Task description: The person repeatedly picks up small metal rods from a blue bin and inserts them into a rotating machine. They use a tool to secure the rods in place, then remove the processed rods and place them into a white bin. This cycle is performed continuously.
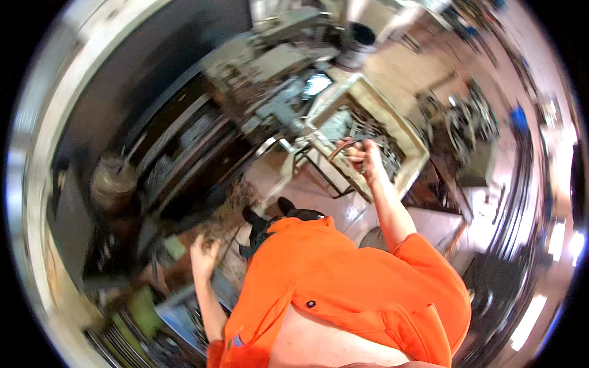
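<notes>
My right hand is over the near side of a pale, shallow box, its fingers closed on a dark, curved piece whose kind the blur hides. Inside the box lie many small grey metal parts and a whitish patch that looks like a sheet or bag. Lower on the left, my left hand hangs beside my body with curled fingers. Something small and brownish may be between its fingertips, but I cannot make it out.
Beyond the box stands a grey-blue machine with a lit screen. A dark bucket is at the back. Metal parts are heaped on the right, near long dark bars. A blue bin sits low on the left.
</notes>
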{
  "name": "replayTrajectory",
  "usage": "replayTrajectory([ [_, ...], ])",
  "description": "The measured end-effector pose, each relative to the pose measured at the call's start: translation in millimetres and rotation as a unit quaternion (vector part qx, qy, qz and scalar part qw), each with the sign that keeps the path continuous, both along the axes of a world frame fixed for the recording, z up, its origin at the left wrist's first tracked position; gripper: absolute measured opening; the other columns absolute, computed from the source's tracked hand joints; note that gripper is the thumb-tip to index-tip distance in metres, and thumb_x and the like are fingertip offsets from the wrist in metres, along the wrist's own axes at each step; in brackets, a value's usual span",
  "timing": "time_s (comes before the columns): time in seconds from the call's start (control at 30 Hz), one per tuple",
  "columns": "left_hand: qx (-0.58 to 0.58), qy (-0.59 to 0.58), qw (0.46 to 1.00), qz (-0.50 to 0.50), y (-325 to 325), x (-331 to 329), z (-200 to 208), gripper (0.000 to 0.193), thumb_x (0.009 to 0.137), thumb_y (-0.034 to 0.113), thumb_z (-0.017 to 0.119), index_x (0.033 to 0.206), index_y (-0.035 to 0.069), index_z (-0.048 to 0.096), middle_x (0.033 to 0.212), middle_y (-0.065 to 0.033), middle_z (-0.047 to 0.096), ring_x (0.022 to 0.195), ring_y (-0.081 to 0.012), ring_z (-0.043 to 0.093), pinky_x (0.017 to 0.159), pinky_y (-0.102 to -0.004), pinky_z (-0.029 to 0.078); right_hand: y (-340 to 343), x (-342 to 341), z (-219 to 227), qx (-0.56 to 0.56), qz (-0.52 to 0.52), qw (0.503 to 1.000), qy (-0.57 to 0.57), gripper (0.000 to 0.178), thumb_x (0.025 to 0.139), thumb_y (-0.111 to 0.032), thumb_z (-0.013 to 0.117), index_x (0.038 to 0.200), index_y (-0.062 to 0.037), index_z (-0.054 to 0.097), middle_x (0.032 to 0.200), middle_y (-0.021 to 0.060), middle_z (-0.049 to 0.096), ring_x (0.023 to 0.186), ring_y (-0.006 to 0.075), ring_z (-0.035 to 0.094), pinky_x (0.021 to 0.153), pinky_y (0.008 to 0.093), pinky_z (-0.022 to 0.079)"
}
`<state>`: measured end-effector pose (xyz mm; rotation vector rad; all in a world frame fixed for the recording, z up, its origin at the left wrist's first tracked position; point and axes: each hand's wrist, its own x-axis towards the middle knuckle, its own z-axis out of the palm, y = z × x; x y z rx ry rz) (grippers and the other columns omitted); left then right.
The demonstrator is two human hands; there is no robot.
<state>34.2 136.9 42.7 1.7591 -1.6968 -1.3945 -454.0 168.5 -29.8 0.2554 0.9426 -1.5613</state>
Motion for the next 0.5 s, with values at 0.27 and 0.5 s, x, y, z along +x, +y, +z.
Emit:
replayTrajectory([
  [0.27, -0.059, -0.093, 0.951, 0.288, 93.0, 147.0, -33.2, 0.038, 0.072, 0.026, 0.064, 0.081, -0.008, 0.050, 0.069, -0.0154, 0.055, 0.064, -0.0179, 0.047, 0.059, -0.0340, 0.041, 29.9, 25.5, -32.8, -0.098, 0.120, 0.987, -0.046, 0.063, 0.075, -0.028, 0.053, 0.122, 0.0087, 0.034, 0.125, 0.0208, 0.043, 0.045, 0.0030, 0.036, 0.039, 0.0139, 0.032],
  [0.5, 0.021, -0.218, 0.816, 0.535, 249.3, 275.0, -94.8, 0.038, 0.070, 0.022, 0.062, 0.095, -0.007, 0.060, 0.072, -0.0183, 0.062, 0.068, -0.0213, 0.061, 0.063, -0.0320, 0.046, 38.5, 144.3, -27.0, 0.050, 0.282, 0.955, -0.078, 0.054, 0.075, -0.026, 0.055, 0.112, 0.0113, 0.043, 0.117, 0.0218, 0.048, 0.044, 0.0039, 0.037, 0.041, 0.0138, 0.033],
])
